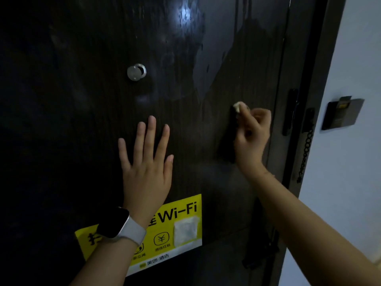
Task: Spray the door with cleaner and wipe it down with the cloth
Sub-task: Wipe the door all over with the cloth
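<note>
The dark wood-grain door (68, 100) fills the view, with wet streaks and smears across its upper middle and right. My left hand (146, 168) lies flat on the door with fingers spread, just above a yellow Wi-Fi sticker (181, 215). My right hand (252, 137) is held against the door near its right edge and pinches a dark cloth (227, 141), which hangs down below the fingers. A pale bit shows at the cloth's top. No spray bottle is in view.
A round metal peephole (136, 72) sits above my left hand. On the door frame at right are a black latch (290, 112) and a hanging chain (305, 153). A card holder (342, 115) is mounted on the white wall. A dark door handle (259, 250) is at lower right.
</note>
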